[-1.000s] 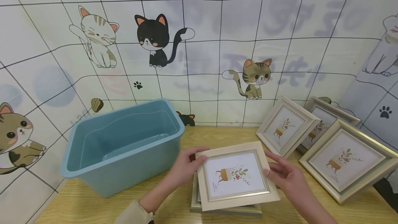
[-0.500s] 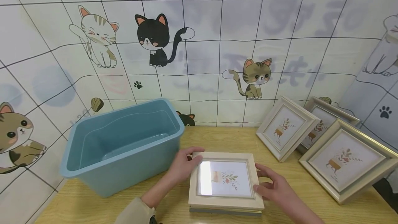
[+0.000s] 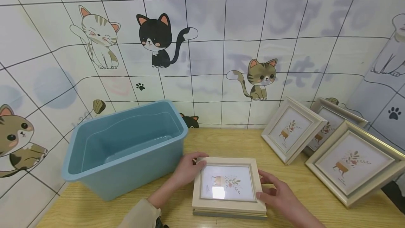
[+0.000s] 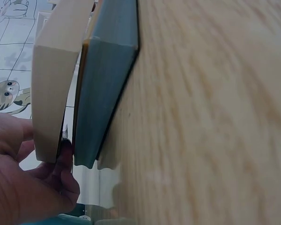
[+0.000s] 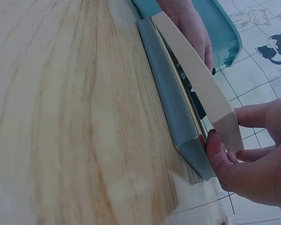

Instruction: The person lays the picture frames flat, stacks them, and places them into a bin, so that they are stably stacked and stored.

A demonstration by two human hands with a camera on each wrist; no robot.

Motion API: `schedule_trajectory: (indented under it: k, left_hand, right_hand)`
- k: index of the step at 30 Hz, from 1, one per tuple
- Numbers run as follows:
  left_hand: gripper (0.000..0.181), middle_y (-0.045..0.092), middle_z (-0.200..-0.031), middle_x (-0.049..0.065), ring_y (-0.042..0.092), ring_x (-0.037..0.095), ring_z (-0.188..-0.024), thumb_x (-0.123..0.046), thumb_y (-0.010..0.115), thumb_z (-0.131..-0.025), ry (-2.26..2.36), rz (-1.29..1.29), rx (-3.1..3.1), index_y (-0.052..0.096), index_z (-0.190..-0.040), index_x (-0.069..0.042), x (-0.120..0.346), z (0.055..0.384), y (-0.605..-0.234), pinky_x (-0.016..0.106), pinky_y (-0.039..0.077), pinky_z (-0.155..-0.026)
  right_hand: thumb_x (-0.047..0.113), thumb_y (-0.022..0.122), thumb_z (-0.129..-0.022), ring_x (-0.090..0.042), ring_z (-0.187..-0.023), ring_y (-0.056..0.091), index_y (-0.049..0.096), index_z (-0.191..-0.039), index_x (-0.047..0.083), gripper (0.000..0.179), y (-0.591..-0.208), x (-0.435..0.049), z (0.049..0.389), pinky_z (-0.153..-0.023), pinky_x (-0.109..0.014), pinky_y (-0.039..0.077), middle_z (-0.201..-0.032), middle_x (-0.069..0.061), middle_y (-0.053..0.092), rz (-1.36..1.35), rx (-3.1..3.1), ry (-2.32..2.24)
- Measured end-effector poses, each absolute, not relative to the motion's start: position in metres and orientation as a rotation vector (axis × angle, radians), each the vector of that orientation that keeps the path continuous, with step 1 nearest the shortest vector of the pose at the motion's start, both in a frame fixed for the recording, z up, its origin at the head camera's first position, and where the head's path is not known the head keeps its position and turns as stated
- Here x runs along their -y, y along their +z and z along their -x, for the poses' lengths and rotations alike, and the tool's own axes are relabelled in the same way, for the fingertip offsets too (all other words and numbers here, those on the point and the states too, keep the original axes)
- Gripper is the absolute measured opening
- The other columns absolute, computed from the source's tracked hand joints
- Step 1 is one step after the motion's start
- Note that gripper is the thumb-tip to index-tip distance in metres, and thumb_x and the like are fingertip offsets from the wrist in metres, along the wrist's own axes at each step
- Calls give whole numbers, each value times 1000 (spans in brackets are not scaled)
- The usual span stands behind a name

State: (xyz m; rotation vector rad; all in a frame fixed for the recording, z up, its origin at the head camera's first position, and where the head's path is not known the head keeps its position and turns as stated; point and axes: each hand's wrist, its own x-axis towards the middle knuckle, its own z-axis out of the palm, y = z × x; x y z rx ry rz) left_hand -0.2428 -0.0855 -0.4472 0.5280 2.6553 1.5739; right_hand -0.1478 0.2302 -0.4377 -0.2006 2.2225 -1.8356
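Observation:
A cream picture frame (image 3: 230,204) with a plant print lies face up over another picture frame (image 3: 230,215), whose gold and grey-blue edge peeks out below. My left hand (image 3: 186,171) grips the cream frame at its left side, thumb on top. At the right side my right hand (image 3: 277,193) pinches it between thumb and fingers. In the left wrist view, fingertips sit in the narrow gap between the cream frame (image 4: 54,79) and the grey-blue one (image 4: 107,84). The right wrist view shows the cream frame (image 5: 196,70) tilted, one end apart from the lower frame (image 5: 171,98).
A blue plastic bin (image 3: 126,171) stands at the left on the wooden table (image 3: 221,138). At the right lean three picture frames: a pale one (image 3: 272,133), a darker one (image 3: 322,110) behind, and a gold one (image 3: 335,182). A cat-print backdrop (image 3: 209,59) rises behind.
The cream frame has come down and turned straight over the lower frame, covering most of it. Both hands moved with it; in the last half second they shifted only slightly.

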Motion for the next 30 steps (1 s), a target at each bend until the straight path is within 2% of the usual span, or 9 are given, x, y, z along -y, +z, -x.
schedule_trajectory:
  k: [5,8,15,19,22,30]
  left_hand:
    - [25,54,-72,0,43,13,-64,-12,65,-101,1552,-544,-2649,73,-123,-5,85,243,-448,25,37,-58]
    - [24,54,-74,-1,45,14,-67,-12,65,-101,1537,-544,-2661,73,-123,-5,84,243,-448,26,37,-60]
    - [24,61,-82,2,45,14,-68,-9,65,-101,1555,-549,-2658,74,-122,-4,80,242,-449,27,40,-62]
    - [23,69,-104,7,51,16,-83,-8,65,-100,1539,-544,-2689,74,-121,-4,79,242,-451,30,44,-74]
    - [23,69,-119,8,53,18,-94,-8,65,-100,1524,-533,-2706,75,-121,-5,78,241,-451,35,45,-84]
    - [23,68,-124,11,58,25,-108,-9,66,-100,1512,-528,-2696,75,-121,-6,79,238,-447,46,48,-92]
  right_hand:
    - [-1,68,-94,-26,-97,66,23,-154,-15,76,-438,-231,148,-74,-32,57,-129,-29,43,202,-2236,-1812]
    - [0,68,-95,-25,-95,66,23,-154,-15,75,-438,-232,148,-73,-33,56,-128,-28,45,185,-2242,-1796]
    - [-1,68,-94,-28,-98,66,26,-152,-16,73,-438,-234,148,-75,-33,56,-129,-26,49,147,-2267,-1787]
    - [0,70,-93,-28,-102,67,31,-151,-16,72,-439,-233,147,-77,-33,56,-135,-30,50,122,-2301,-1776]
    - [0,72,-91,-29,-105,66,36,-150,-16,70,-441,-233,145,-78,-33,57,-140,-34,48,112,-2322,-1775]
    - [3,72,-92,-27,-107,67,41,-147,-16,66,-442,-235,141,-80,-32,56,-140,-30,55,81,-2317,-1755]
